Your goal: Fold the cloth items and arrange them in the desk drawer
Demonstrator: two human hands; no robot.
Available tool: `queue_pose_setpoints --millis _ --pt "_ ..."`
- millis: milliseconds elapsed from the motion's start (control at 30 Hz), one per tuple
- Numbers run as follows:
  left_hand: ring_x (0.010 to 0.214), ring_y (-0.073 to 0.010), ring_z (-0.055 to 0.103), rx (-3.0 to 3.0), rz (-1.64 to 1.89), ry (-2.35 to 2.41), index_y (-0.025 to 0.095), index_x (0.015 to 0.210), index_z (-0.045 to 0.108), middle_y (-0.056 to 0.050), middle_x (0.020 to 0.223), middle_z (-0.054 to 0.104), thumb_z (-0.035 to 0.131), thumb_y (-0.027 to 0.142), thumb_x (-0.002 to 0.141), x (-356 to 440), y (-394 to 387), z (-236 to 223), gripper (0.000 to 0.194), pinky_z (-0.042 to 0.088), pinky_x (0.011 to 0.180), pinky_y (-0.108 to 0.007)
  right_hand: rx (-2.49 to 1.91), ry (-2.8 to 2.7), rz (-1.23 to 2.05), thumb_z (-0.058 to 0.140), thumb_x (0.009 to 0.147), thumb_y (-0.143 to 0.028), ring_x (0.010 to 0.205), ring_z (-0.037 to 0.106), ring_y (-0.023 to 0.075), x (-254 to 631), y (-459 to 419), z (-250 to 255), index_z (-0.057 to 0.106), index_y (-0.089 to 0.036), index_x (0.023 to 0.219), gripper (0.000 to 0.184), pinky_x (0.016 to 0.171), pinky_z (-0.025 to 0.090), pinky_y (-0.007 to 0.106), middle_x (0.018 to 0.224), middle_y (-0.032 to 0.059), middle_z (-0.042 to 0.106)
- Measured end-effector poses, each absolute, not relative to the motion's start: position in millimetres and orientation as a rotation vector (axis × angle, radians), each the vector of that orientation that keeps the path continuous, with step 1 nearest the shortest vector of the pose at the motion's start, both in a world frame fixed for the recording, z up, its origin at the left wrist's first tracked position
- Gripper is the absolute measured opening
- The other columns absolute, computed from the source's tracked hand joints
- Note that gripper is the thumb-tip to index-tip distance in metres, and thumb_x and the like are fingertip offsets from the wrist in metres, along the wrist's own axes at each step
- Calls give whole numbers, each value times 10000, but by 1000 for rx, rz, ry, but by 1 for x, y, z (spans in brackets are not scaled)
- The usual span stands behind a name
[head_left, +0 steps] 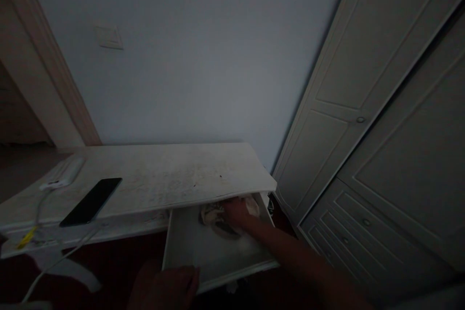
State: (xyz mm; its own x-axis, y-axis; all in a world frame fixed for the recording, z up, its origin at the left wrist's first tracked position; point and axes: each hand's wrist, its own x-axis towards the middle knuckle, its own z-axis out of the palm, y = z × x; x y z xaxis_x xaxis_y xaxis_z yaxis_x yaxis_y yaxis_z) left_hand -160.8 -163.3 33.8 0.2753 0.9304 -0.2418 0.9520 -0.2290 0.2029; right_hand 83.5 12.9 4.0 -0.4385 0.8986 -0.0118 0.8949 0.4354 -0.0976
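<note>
A white drawer (192, 242) stands pulled out from under the white table (145, 164). My left hand (170, 286) is closed on the left end of the drawer's front edge. Inside the drawer, my right hand (236, 210) reaches to the back, at a crumpled beige bundle (210, 214) that looks like cloth or cord. Its fingers are dim and partly hidden, so I cannot tell whether they grip it. A pale, rounded thing (252, 206) lies just right of that hand. Below the wrist is a dark, rounded object (225, 230) whose kind does not show.
On the tabletop lie a black phone (91, 202) and a white power strip (65, 172) with a cable. A yellow plug end (27, 237) hangs at the table's front left. The wardrobe (327, 155) stands close on the right. A wall switch (109, 37) is above.
</note>
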Motion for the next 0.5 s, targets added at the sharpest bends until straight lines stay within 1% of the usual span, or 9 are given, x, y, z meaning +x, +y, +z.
queue_pose_setpoints --millis 67,167,233,300,333,400,500 --pt "986 -227 782 2228 -119 1701 351 1025 809 -23 1063 846 384 369 1069 -158 -162 33 428 515 911 -332 -1625 -2587 110 629 974 -431 1373 552 445 51 19 -2 541 -233 1543 609 1084 439 695 1541 219 569" --pt "946 -217 786 2208 -117 1697 353 1013 812 -27 1033 847 419 363 1060 -162 -161 29 396 523 867 -309 -1490 -2620 109 620 972 -464 1349 582 403 -2 14 -12 545 -231 1529 608 1093 475 608 1524 189 592" --pt "911 -215 784 2219 -79 1692 367 998 806 -15 997 845 443 374 1050 -165 -162 25 367 522 862 -314 -1343 -2676 101 662 936 -502 1377 552 403 -29 5 -17 562 -241 1501 630 1112 458 620 1532 169 587" --pt "915 -218 781 2236 -57 1699 374 983 802 -5 998 843 450 371 1045 -167 -162 19 357 516 881 -329 -1205 -2719 41 655 945 -473 1387 530 406 -44 -6 -21 577 -210 1459 583 1111 436 680 1501 178 604" --pt "930 -221 781 2246 -45 1706 374 979 802 -4 1006 844 446 370 1047 -167 -162 16 362 511 901 -340 -1145 -2738 9 644 958 -452 1374 536 401 -46 -10 -22 585 -190 1430 543 1091 445 698 1465 186 624" --pt "970 -231 782 2262 -12 1733 369 993 805 -11 1029 845 428 375 1059 -166 -163 12 384 502 943 -364 -1034 -2785 -27 636 977 -431 1313 575 380 -42 -18 -24 596 -164 1367 474 1030 498 688 1369 190 671" --pt "987 -251 787 2283 39 1780 353 1036 805 -27 1052 844 361 411 1088 -163 -165 14 451 510 951 -394 -836 -2894 -17 644 994 -421 1252 609 348 -27 -31 -26 581 -179 1333 421 968 549 651 1302 158 701"
